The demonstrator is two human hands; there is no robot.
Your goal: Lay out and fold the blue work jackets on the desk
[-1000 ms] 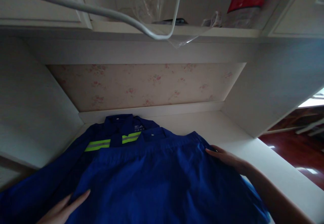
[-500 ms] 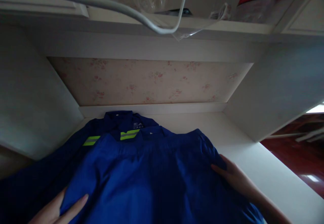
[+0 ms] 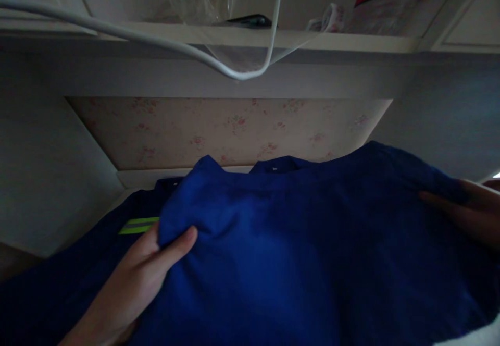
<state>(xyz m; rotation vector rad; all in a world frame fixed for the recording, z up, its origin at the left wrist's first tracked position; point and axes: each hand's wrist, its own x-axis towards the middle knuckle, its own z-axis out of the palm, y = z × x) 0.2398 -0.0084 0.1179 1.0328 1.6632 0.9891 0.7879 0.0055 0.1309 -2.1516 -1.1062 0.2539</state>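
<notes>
Blue work trousers (image 3: 265,252) are held up in front of me, waistband at the top, filling the lower middle of the view. My left hand (image 3: 144,268) grips their left side, thumb on the near face and fingers behind the cloth. At the far right, my right hand (image 3: 472,213) pinches the opposite side, partly cut off by the frame edge. Behind the trousers lies a dark blue work jacket (image 3: 94,247) with a yellow-green reflective stripe (image 3: 138,225). Another blue collar (image 3: 283,163) with a small label shows above the waistband; the rest of it is hidden.
White side panels enclose the surface, with flowered wallpaper (image 3: 234,132) at the back. Overhead, a shelf (image 3: 375,42) carries a dark flat object (image 3: 253,21), clear plastic and a red-topped package (image 3: 392,2). A white cable (image 3: 156,38) loops down in front of it.
Both hands have risen with the trousers and moved to the right, the right hand further, spreading the waistband wider. The trousers now cover more of the jacket and the back edge.
</notes>
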